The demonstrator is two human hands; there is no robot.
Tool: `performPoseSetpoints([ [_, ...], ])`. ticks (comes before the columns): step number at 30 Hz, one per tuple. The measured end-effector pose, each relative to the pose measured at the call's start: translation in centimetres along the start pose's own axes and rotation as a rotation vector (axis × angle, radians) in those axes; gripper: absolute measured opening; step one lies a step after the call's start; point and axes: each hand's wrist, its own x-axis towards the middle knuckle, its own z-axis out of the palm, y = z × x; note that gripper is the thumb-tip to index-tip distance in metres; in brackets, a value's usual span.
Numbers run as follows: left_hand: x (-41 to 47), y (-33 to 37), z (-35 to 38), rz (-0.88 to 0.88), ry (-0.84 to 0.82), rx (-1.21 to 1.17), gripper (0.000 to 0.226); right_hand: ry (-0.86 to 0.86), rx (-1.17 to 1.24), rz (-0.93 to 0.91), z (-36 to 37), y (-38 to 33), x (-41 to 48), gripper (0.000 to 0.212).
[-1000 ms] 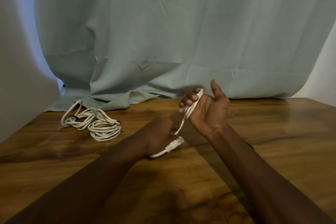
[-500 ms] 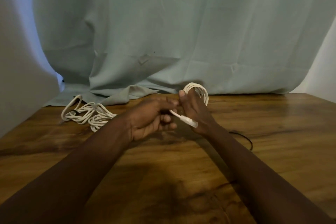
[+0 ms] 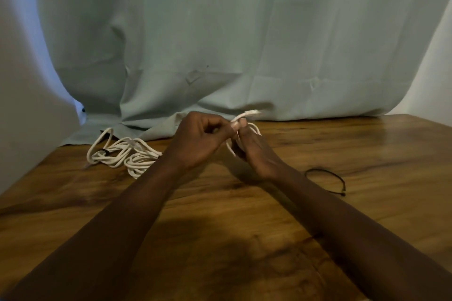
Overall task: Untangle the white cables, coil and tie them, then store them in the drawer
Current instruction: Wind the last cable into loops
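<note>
Both of our forearms run up from the near edge of the wooden table and meet above its middle, where we are winding a small white cable coil — the step in hand, as we judge it, is closing off this coil before tying it. To do it well we should keep the loops pinned flat and even, bring the free end round them snugly without letting it spring loose, and reach for a tie only once the bundle holds its shape.

Our left hand is curled almost closed, thumb and fingertips pinching the cable where it meets the coil. Our right hand, back turned to the camera, is wrapped round the loops; its fingers are hidden, so how tightly it grips we cannot tell. The connector end juts up and right just past the coil, blurred.

Right of the coil, near our right forearm, a thin black tie lies on the wood. Left of the coil and slightly farther — a second bundle of white cable, still loose. Behind everything hangs a pale green cloth. No drawer is in view
</note>
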Motion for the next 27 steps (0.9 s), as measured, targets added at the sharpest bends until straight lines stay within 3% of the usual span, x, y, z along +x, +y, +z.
performPoseSetpoints([
  [6,0.6,-1.3,-0.8,-0.204,0.355,-0.227,0.028,-0.193,0.145,0.119,2.0,-1.4,-0.3,0.062],
  [9,0.6,-2.5,-0.7,-0.252,0.445,-0.189,0.029,-0.259,0.261,0.15,2.6,-1.9,-0.2,0.06],
  [14,0.2,-3.7,1.0,-0.308,0.397,0.027,0.032,-0.243,0.639,0.407,1.7,-1.0,-0.6,0.058],
  [18,-0.3,-3.8,2.3,-0.244,0.078,-0.086,0.048,-0.251,0.879,0.483,0.0,-0.6,0.0,0.052],
  [21,-0.4,-3.2,3.1,-0.178,-0.024,-0.088,0.043,-0.295,1.083,0.427,-1.2,-0.5,0.4,0.053],
  [24,-0.4,-2.9,4.3,-0.116,0.044,-0.006,0.029,-0.219,1.152,0.43,-1.3,-0.4,0.5,0.059],
  [27,-0.4,-2.7,5.6,-0.042,0.207,0.207,0.027,-0.017,1.099,0.472,-0.3,-1.0,0.7,0.063],
])
